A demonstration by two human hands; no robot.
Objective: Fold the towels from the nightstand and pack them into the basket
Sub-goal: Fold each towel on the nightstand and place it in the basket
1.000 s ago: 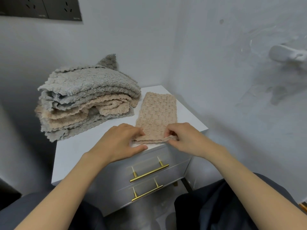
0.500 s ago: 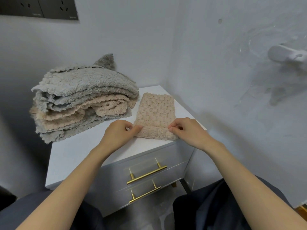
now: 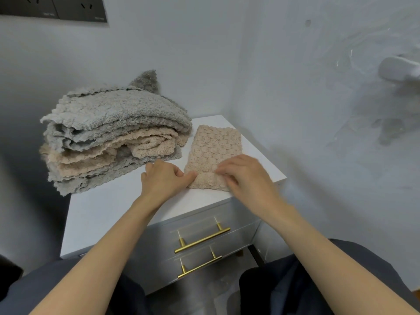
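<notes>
Black socket panel (image 3: 52,7) high on the wall, at the far left of the view. Below it, a thick pile of towels (image 3: 113,133) on the left part of the white nightstand (image 3: 109,212). Grey and beige layers mixed, loosely folded, the edges hanging a little over the left side of the top. One grey corner standing up at the back, against the wall.

Just to the right of the pile, the left hand (image 3: 163,180), knuckles up, fingers curled in. Thumb and fingertips closed in a narrow pinch on the near left corner of the beige towel (image 3: 216,146).

Beige towel flat on the right part of the nightstand top, just beside the pile, folded to a long narrow strip running from the front edge toward the back wall. Near end of the strip raised a little and turned over between the two hands.

On its near right corner, the right hand (image 3: 245,176), blurred, fingers bent down onto the cloth. Pinching or only pressing: not possible to tell.

Under the hands, two grey drawer fronts, with an upper brass handle (image 3: 202,241) and a lower brass handle (image 3: 200,267). Dark trousers (image 3: 341,280) on both knees at the bottom.

On the right wall, a white fitting (image 3: 397,70), only partly in view.
</notes>
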